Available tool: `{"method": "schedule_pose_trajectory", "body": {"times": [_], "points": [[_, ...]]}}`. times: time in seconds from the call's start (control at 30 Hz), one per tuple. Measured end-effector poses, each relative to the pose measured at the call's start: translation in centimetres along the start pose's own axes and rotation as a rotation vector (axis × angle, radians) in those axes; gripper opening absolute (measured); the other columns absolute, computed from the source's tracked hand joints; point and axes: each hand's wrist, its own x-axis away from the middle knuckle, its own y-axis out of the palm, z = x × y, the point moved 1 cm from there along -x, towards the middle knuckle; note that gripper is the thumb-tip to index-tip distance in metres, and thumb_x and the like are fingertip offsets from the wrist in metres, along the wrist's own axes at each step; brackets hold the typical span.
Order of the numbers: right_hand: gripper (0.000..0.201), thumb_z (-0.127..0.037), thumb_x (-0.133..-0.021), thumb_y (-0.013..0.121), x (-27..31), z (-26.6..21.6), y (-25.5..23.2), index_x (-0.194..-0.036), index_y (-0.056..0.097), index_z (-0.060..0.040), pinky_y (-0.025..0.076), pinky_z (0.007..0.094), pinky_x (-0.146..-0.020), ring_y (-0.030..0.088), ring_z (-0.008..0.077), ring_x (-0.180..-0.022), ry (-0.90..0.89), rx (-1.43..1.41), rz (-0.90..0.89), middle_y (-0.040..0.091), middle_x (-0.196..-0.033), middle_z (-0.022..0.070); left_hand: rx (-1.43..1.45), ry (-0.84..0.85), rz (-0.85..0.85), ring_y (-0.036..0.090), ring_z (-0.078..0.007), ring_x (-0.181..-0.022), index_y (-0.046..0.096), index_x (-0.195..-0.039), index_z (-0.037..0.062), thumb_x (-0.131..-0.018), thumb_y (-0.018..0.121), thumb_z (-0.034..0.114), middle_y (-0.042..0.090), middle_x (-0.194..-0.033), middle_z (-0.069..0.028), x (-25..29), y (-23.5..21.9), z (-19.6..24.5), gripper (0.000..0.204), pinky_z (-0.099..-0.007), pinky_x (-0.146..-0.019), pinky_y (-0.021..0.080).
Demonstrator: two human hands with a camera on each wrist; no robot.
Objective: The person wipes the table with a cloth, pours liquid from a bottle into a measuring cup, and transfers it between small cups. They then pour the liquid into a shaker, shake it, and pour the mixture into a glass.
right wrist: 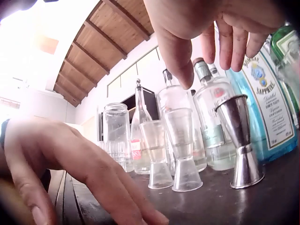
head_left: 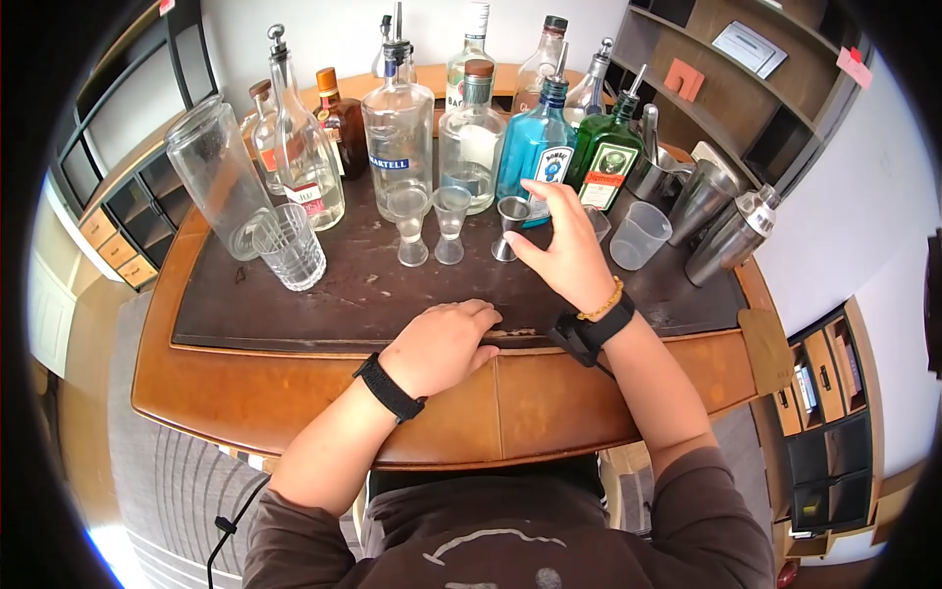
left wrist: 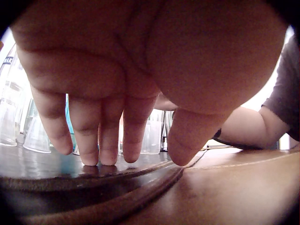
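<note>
My left hand rests at the table's front edge, fingers extended, with fingertips on the dark top in the left wrist view. My right hand hovers beside a steel double jigger, thumb and fingers parted. The right wrist view shows this jigger upright below the fingers, with a gap between. Two clear plastic double jiggers stand side by side to its left. Behind it are a blue Bombay Sapphire bottle and a green Jägermeister bottle.
Several clear bottles line the back. At left stand a tall glass mixing vessel and a cut-glass tumbler. Rightward are a plastic cup and a steel shaker. Brown leather edges the table.
</note>
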Motion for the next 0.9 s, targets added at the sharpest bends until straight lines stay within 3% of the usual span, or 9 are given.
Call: {"method": "schedule_pose_trajectory", "body": {"times": [0.13,0.27,0.4,0.47,0.5,0.6,0.63,0.77,0.9], "points": [[0.07,-0.014,-0.076,0.076,-0.3,0.9,2.0,-0.135,0.04,0.0006,0.047,0.0414,-0.093,0.054,0.0399,-0.109,0.018,0.146,-0.002,0.049,-0.122,0.0206,-0.021,-0.012,-0.022,0.06,-0.0353,-0.108,0.059,-0.117,-0.0011,-0.086,0.066,0.022,0.061,-0.122,-0.0169,0.0,-0.1,0.0,0.039,-0.0421,-0.092,0.049],[0.075,-0.022,-0.078,0.078,0.0,3.2,3.9,-0.137,0.038,0.0008,0.048,0.0398,-0.092,0.057,0.0337,-0.111,0.058,0.18,0.056,0.051,-0.123,0.0214,-0.034,-0.014,-0.03,0.06,-0.0344,-0.108,0.06,-0.116,-0.0008,-0.086,0.066,0.022,0.06,-0.122,-0.0161,0.1,0.1,0.0,0.038,-0.0415,-0.093,0.049],[0.076,-0.026,-0.078,0.08,-0.3,3.6,5.2,-0.135,0.038,0.0014,0.053,0.0374,-0.079,0.065,0.0283,-0.092,0.1,0.185,0.082,0.062,-0.109,0.0205,-0.038,-0.032,-0.036,0.06,-0.0341,-0.108,0.06,-0.116,-0.0005,-0.086,0.066,0.022,0.06,-0.122,-0.0158,0.1,0.1,0.0,0.038,-0.0415,-0.092,0.049],[0.071,-0.022,-0.077,0.079,-0.2,3.3,5.1,-0.13,0.04,0.0054,0.051,0.0416,-0.081,0.065,0.0379,-0.09,0.47,-0.069,-0.035,0.064,-0.102,0.0248,-0.037,-0.029,-0.044,0.061,-0.0343,-0.108,0.059,-0.116,-0.0004,-0.086,0.066,0.022,0.06,-0.122,-0.0156,0.1,0.1,0.0,0.038,-0.0418,-0.092,0.049],[0.067,-0.022,-0.076,0.08,0.2,4.1,5.8,-0.125,0.043,0.0054,0.052,0.0402,-0.072,0.066,0.0349,-0.075,0.383,-0.039,0.041,0.067,-0.086,0.0201,-0.035,-0.036,-0.043,0.061,-0.0343,-0.108,0.059,-0.116,-0.0004,-0.086,0.066,0.022,0.06,-0.122,-0.0156,0.1,0.1,-0.1,0.038,-0.0418,-0.092,0.049],[0.064,-0.021,-0.076,0.08,0.5,4.5,6.1,-0.123,0.043,0.0042,0.053,0.0383,-0.069,0.067,0.0307,-0.072,0.405,-0.095,0.015,0.067,-0.082,0.0174,-0.036,-0.027,-0.044,0.061,-0.0347,-0.107,0.059,-0.115,-0.0002,-0.086,0.066,0.021,0.06,-0.123,-0.0156,0.1,0.3,-0.2,0.037,-0.042,-0.092,0.049],[0.051,-0.017,-0.077,0.079,0.6,5.5,6.3,-0.112,0.048,0.0029,0.053,0.0351,-0.066,0.067,0.0253,-0.069,0.425,-0.09,0.007,0.067,-0.077,0.0138,-0.037,-0.024,-0.039,0.061,-0.0346,-0.107,0.059,-0.115,-0.0002,-0.086,0.066,0.021,0.06,-0.122,-0.0156,0.1,0.3,-0.2,0.037,-0.0421,-0.092,0.049],[0.03,-0.01,-0.077,0.078,1.2,8.0,7.3,-0.09,0.053,0.0017,0.053,0.0307,-0.067,0.068,0.0169,-0.072,0.426,-0.334,0.019,0.067,-0.078,0.0091,-0.05,-0.015,-0.03,0.061,-0.0346,-0.105,0.059,-0.115,-0.0002,-0.085,0.067,0.021,0.061,-0.12,-0.0159,0.1,0.4,-0.2,0.037,-0.0421,-0.091,0.05],[0.025,0.001,-0.083,0.072,0.7,6.7,6.5,-0.101,0.055,-0.0004,0.053,0.0274,-0.079,0.065,0.0127,-0.088,0.507,-0.407,-0.077,0.064,-0.089,0.0042,-0.045,-0.029,-0.042,0.061,-0.0346,-0.105,0.059,-0.115,-0.0003,-0.085,0.067,0.021,0.061,-0.119,-0.016,0.0,0.3,-0.1,0.037,-0.042,-0.091,0.05]]}}
